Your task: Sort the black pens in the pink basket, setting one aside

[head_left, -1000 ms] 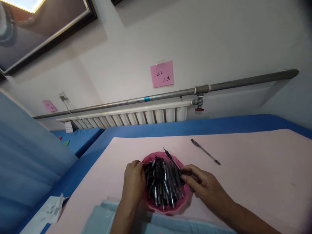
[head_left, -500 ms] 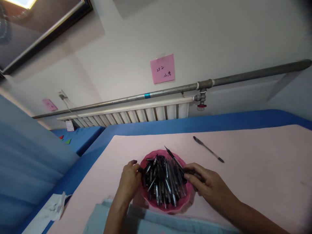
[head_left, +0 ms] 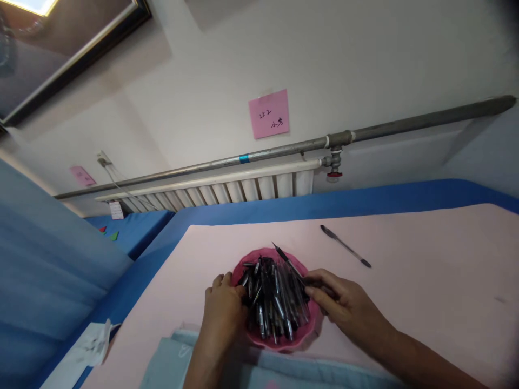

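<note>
Pile of dark pens sits heaped in a pink bowl near the surface's front edge, mid-width. Left hand rests curled against the pile's left side, fingers loosely together on the pens, no clear pinch. Right hand pinches a pen at the pile's right side. Best to grip one barrel only and lift straight so neighbours don't drag out. One loose pen lies well apart toward the back right. Pink surface, blue border, radiator and pink note on the wall behind.
</note>
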`<state>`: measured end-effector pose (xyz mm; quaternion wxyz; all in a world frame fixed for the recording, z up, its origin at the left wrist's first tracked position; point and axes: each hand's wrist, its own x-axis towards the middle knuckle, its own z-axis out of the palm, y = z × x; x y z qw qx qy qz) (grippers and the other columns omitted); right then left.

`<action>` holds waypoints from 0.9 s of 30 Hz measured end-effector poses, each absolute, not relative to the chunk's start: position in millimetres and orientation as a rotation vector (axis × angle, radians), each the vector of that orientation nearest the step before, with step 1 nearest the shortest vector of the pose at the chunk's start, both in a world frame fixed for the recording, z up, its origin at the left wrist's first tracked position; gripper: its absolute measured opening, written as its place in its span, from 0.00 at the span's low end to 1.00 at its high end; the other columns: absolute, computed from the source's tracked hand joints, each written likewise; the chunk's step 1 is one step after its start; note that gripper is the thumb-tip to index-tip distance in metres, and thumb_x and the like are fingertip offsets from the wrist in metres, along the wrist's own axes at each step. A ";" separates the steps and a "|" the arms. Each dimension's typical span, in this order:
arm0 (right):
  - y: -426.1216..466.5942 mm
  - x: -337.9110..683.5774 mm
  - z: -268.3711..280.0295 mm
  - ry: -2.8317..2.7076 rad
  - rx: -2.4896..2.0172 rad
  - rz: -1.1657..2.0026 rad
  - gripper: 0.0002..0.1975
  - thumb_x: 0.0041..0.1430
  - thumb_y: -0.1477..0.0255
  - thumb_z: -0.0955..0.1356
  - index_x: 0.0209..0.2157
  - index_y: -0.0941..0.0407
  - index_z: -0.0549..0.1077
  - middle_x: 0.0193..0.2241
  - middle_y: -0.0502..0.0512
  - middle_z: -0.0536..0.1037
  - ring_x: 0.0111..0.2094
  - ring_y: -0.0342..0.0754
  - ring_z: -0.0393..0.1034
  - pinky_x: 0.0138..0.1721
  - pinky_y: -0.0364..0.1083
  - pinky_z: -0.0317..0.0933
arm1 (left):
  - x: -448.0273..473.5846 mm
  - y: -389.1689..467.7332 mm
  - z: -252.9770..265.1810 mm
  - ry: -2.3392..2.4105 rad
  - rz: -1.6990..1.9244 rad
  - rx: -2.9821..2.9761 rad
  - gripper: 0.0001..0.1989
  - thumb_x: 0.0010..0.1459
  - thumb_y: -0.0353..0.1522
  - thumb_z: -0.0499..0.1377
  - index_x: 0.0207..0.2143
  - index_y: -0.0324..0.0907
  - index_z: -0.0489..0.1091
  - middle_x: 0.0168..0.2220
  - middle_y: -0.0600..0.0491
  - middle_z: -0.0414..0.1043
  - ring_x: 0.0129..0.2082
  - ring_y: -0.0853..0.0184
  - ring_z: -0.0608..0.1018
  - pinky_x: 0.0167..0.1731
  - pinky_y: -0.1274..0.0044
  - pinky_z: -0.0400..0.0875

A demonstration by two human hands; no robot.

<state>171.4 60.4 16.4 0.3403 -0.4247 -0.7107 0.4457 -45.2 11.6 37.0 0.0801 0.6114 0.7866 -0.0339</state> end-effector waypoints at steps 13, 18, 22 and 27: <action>55.0 170.5 31.8 -1.787 -0.946 1.134 0.06 0.53 0.69 0.63 0.29 0.55 0.70 0.19 0.46 0.69 0.22 0.42 0.63 0.25 0.42 0.58 | -22.7 5.4 30.8 2.565 -0.223 1.868 0.18 0.52 0.23 0.46 0.34 0.39 0.76 0.47 0.37 0.66 0.47 0.52 0.66 0.39 0.64 0.63; 52.4 170.7 35.1 -1.751 -0.866 1.140 0.06 0.52 0.71 0.63 0.30 0.55 0.71 0.24 0.49 0.73 0.26 0.44 0.66 0.29 0.42 0.60 | -33.8 -2.3 38.0 2.573 0.000 1.795 0.13 0.46 0.25 0.54 0.34 0.41 0.74 0.56 0.41 0.58 0.55 0.49 0.59 0.44 0.62 0.61; 50.2 167.9 36.3 -1.637 -0.811 1.271 0.05 0.52 0.70 0.64 0.29 0.56 0.70 0.22 0.47 0.70 0.26 0.43 0.64 0.28 0.41 0.58 | -29.5 -11.5 57.4 2.296 0.884 1.693 0.08 0.51 0.30 0.53 0.31 0.39 0.71 0.42 0.45 0.70 0.42 0.60 0.71 0.42 0.69 0.65; 50.2 167.6 44.6 -1.356 -0.736 1.592 0.06 0.50 0.69 0.65 0.30 0.57 0.68 0.18 0.43 0.65 0.20 0.39 0.60 0.23 0.39 0.54 | -1.7 -4.4 61.9 1.378 1.269 1.164 0.09 0.46 0.36 0.61 0.27 0.39 0.67 0.24 0.56 0.69 0.26 0.69 0.71 0.28 0.77 0.66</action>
